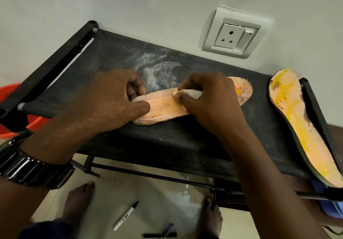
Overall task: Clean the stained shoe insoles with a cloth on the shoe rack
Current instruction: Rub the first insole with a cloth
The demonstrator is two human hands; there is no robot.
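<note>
A peach insole (163, 109) stamped "FASHION" lies in the middle of the black shoe rack (185, 146). The left hand (111, 99) curls fingers and thumb round its 9 o'clock end, while the right hand (209, 101) pinches a white cloth (193, 93) onto its middle. A second, yellow-stained insole (300, 127) lies at the rack's 3 o'clock edge.

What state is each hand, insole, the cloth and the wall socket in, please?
middle insole, flat on the shoe rack, stained.
right insole, yellow-stained, untouched.
cloth, bunched in the right hand.
right hand, presses cloth onto middle insole.
left hand, grips the middle insole's heel end.
wall socket, nothing plugged in.
</note>
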